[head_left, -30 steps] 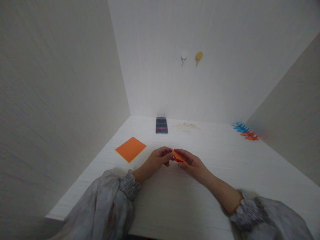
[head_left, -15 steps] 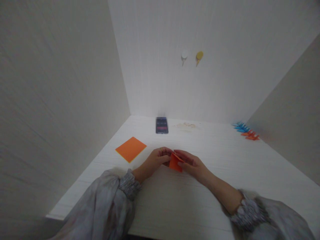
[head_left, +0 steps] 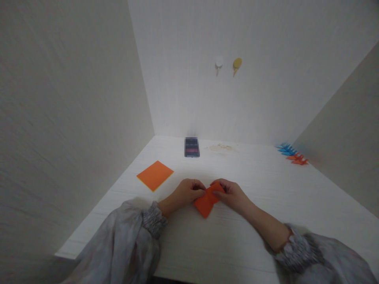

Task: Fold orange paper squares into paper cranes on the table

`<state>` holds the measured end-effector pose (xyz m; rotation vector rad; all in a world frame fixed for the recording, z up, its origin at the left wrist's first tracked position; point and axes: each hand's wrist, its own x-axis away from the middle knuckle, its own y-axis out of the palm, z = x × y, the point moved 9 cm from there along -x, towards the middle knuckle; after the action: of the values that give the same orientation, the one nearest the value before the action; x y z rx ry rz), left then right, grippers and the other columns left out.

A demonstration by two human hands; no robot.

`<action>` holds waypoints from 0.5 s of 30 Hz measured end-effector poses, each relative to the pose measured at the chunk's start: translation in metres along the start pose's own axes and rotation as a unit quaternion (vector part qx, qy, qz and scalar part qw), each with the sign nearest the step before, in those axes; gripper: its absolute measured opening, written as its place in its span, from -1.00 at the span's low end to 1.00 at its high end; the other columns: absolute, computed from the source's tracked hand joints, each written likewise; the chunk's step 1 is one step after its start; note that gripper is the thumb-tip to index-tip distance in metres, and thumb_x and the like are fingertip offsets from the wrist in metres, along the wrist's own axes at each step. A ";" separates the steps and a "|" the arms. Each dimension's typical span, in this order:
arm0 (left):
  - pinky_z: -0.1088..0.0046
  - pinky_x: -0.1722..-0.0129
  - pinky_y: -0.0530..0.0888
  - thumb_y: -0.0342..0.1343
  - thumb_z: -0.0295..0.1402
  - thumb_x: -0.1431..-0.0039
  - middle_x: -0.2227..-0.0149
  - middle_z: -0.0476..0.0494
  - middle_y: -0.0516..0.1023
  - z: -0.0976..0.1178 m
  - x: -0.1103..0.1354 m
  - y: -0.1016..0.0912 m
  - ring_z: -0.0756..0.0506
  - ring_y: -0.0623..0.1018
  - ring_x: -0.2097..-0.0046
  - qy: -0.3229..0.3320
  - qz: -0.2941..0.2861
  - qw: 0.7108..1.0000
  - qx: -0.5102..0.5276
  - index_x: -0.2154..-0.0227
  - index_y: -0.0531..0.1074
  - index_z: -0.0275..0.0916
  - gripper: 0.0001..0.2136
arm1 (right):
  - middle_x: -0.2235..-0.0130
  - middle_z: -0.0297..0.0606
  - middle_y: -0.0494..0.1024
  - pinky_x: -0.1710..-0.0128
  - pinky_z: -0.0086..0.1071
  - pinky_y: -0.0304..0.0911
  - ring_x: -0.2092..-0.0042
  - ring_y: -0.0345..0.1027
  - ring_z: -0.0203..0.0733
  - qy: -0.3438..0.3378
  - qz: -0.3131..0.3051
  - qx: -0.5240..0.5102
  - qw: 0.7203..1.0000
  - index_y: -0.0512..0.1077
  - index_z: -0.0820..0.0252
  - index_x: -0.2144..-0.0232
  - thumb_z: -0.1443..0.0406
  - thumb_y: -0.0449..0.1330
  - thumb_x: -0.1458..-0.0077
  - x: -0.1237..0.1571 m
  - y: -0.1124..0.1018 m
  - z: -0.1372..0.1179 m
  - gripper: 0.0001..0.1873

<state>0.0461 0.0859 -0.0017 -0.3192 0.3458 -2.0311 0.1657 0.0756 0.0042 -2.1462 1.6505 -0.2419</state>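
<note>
A folded orange paper [head_left: 205,202] lies on the white table [head_left: 237,244] between my two hands, one corner pointing toward me. My left hand [head_left: 187,191], with a ring on one finger, pinches the paper's left upper edge with curled fingers. My right hand [head_left: 232,193] pinches its right upper edge, fingers bent down onto it. Grey sleeves cover both forearms.
A stack of flat orange paper squares [head_left: 154,175] lies at the left. A small dark device [head_left: 191,147] stands near the back wall. Folded blue [head_left: 285,149] and orange paper figures [head_left: 299,159] sit at the far right. Two pegs [head_left: 227,65] hang on the back wall.
The orange paper came down from between my raised fingertips and now lies opened wider on the table. Both hands dropped toward the table with it.
</note>
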 end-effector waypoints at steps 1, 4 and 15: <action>0.54 0.50 0.25 0.02 -0.40 0.13 0.53 -0.05 0.46 0.002 0.000 -0.002 0.02 0.37 0.49 0.020 0.007 0.999 -0.040 0.47 0.45 -0.30 -0.84 | 0.47 -0.36 0.42 0.45 -0.42 0.21 0.42 0.28 -0.27 0.001 -0.003 0.017 1.000 0.36 0.20 0.38 0.34 0.13 0.13 0.000 0.001 0.001 -0.84; 0.51 0.43 0.29 -0.01 -0.38 0.10 0.46 -0.08 0.50 0.005 0.001 -0.003 -0.02 0.42 0.42 0.050 0.008 0.993 -0.106 0.44 0.47 -0.28 -0.81 | 0.50 -0.38 0.40 0.49 -0.45 0.17 0.45 0.25 -0.30 -0.010 -0.016 0.065 0.998 0.35 0.19 0.39 0.38 0.10 0.13 0.001 0.003 -0.003 -0.85; 0.53 0.43 0.29 -0.02 -0.45 0.08 0.43 -0.08 0.40 0.025 0.007 0.000 0.01 0.37 0.44 0.132 -0.006 0.968 -0.213 0.37 0.46 -0.25 -0.79 | 0.43 -0.27 0.42 0.31 -0.32 0.19 0.31 0.25 -0.18 -0.120 -0.029 0.241 0.963 0.41 0.15 0.41 0.43 0.07 0.12 0.005 0.005 -0.030 -0.82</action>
<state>0.0520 0.0768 0.0215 -0.3118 0.9558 -2.0024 0.1516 0.0636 0.0282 -1.7745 1.2395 -0.3472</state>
